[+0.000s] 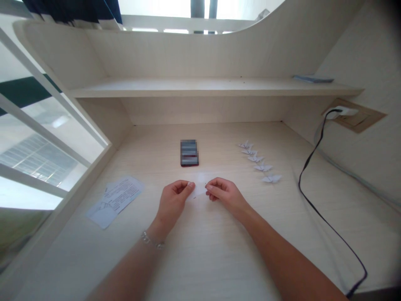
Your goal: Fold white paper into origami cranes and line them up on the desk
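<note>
A: Where do we stand on the hands?
B: Left hand (pixel 174 198) and right hand (pixel 223 193) both pinch the small paper piece (pixel 198 188), grip narrow, low over the surface (pixel 200 251), centre.
A: Around it?
B: Printed sheets (pixel 115 200) left, black cable (pixel 316 209) right. Further back we see the phone (pixel 189 153) and a row of five paper cranes (pixel 259 162). Shelf (pixel 206 87) beyond.

Phone (pixel 189 153) screen blurred; leaflet (pixel 115 200) print too small; cable (pixel 326 217) cut off bottom right.
</note>
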The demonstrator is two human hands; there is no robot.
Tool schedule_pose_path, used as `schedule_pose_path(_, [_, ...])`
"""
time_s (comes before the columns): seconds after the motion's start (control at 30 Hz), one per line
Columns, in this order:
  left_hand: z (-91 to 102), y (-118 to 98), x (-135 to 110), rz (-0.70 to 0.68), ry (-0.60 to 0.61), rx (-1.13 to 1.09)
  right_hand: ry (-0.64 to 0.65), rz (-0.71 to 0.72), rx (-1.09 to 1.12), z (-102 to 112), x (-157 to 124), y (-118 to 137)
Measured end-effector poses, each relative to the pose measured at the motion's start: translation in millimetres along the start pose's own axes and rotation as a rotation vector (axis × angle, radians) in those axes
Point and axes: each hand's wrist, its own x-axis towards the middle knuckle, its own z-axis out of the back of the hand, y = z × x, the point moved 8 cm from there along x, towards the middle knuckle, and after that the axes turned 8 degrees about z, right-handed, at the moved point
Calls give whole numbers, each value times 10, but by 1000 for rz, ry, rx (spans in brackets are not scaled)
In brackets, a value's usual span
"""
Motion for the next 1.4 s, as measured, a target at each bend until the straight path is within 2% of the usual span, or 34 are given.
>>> schedule_pose_path(0.2, [-159, 36, -31, -3, 114, 97, -6, -28, -17, -30, 4, -68])
schedule_pose_path(0.4, [-244, -18, -92, -105, 220, 322, 114, -25, -149, -102, -31, -106])
schedule_pose_path(0.53, [-263, -18, -129, -117, 260, 385, 119, -34, -111, -122, -27, -103])
schedule_pose_path(0.83, [-262, 16, -110, -40, 293, 334, 30, -84, -36, 46, 6, -64])
schedule_pose_path(1.03, [-179, 2, -84, -22, 247, 311, -94, -20, -78, 337, 41, 11])
schedule_pose_path(1.1, [-183, -19, -89, -39, 233, 300, -36, -22, -97, 284, 35, 4])
schedule_pose_path(1.27, [-279, -8, -137, -73, 261, 364, 92, -24, -171, -4, -20, -42])
schedule_pose_path(1.33, [-284, 18, -140, -75, 267, 396, 100, -25, -201, -33, -25, -50])
schedule_pose_path(1.4, [-269, 39, -132, -69, 275, 406, 81, -22, -204, 28, -9, -42])
